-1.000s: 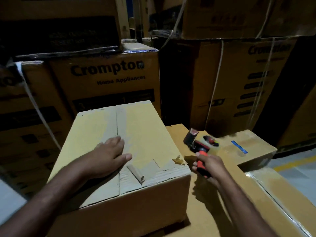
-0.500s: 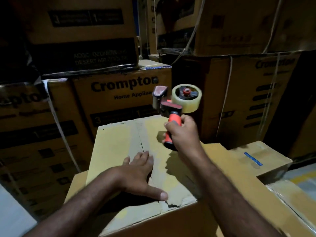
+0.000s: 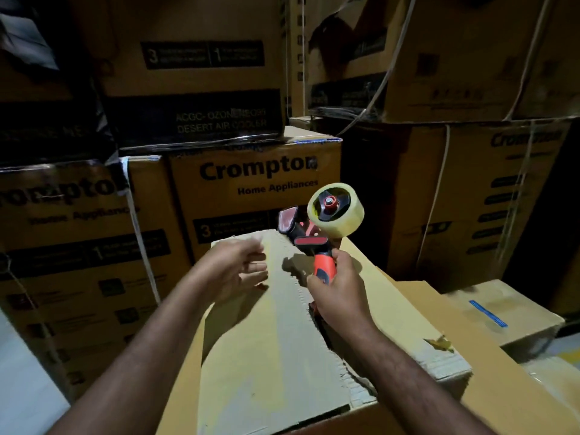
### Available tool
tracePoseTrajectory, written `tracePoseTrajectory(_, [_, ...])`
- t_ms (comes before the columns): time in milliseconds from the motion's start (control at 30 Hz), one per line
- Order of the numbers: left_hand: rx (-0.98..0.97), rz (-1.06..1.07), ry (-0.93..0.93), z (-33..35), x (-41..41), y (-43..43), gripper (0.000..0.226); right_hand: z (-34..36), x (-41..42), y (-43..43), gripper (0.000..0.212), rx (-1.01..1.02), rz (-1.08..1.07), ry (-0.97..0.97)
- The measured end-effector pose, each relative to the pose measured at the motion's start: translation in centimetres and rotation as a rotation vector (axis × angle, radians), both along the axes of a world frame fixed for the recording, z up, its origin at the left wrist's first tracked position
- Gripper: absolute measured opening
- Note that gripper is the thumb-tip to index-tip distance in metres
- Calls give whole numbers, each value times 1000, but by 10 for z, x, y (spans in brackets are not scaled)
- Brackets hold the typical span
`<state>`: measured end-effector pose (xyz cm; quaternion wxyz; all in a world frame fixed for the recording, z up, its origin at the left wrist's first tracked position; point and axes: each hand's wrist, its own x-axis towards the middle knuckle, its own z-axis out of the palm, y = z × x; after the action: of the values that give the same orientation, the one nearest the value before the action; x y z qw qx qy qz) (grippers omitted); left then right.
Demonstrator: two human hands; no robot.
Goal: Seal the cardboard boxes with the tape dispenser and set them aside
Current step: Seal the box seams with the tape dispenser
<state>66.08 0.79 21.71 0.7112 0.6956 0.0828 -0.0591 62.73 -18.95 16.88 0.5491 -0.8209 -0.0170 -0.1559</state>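
Note:
A plain cardboard box (image 3: 276,356) stands in front of me with its top flaps down and a torn strip along the centre seam. My right hand (image 3: 337,293) grips the orange handle of the tape dispenser (image 3: 323,221), held upright above the far end of the box, its clear tape roll at the top. My left hand (image 3: 241,268) hovers blurred above the far left part of the box top, palm turned toward the dispenser, fingers loosely spread and holding nothing.
The box rests on a larger flat carton (image 3: 518,390). A small box with a blue label (image 3: 502,315) sits to the right. Stacked printed appliance cartons (image 3: 254,183) wall in the back and both sides. Pale floor (image 3: 28,384) shows at lower left.
My right hand picked the dispenser up from beside the box and raised it over the box's far end. My left hand lifted off the box top and moved toward the dispenser.

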Motion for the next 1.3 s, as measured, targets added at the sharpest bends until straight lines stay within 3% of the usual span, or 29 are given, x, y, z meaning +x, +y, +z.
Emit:
tracePoseTrajectory(100, [-233, 6, 132, 9, 18, -5, 65, -3, -6, 4, 65, -146, 26, -61])
tracePoseTrajectory(233, [-483, -10, 195, 16, 30, -17, 72, -6, -8, 10, 66, -281, 47, -132])
tracePoseTrajectory(533, [-559, 19, 302, -2, 55, -31, 72, -8, -5, 4, 68, -281, -57, -181])
tracePoseTrajectory(633, [-593, 53, 280, -3, 56, -44, 51, -7, -4, 1, 67, -268, -86, -210])
tracePoseTrajectory(800, [-456, 8, 249, 2, 65, -45, 18, -8, -4, -3, 64, -278, -108, -239])
tracePoseTrajectory(1067, [-187, -182, 206, 16, 84, -19, 22, -8, 1, -4, 66, -234, -134, -214])
tracePoseTrajectory(1300, [80, -154, 106, 26, 117, -1, 20, 0, 12, 6, 71, -188, -113, -153])
